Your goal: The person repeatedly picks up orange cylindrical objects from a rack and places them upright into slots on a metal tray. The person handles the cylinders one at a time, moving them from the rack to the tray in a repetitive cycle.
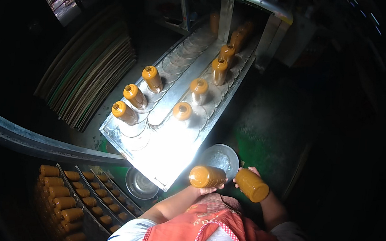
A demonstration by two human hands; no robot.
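A glossy orange-brown bottle lies tilted in my left hand, whose fingers wrap its underside. My right hand grips a second orange-brown bottle, its base turned toward me and its neck hidden. Both bottles hang at the near rim of a round metal basin with shiny, pale contents. Just beyond my left hand is the brightly lit near end of a conveyor. Upright orange-brown bottles stand along it, among them one on its right lane and another on its left lane.
The conveyor's round plates run to a metal tunnel opening at the far end. A rack at the lower left holds many bottles lying on their sides. Near it are a second metal bowl, a curved metal rail and stacked boards.
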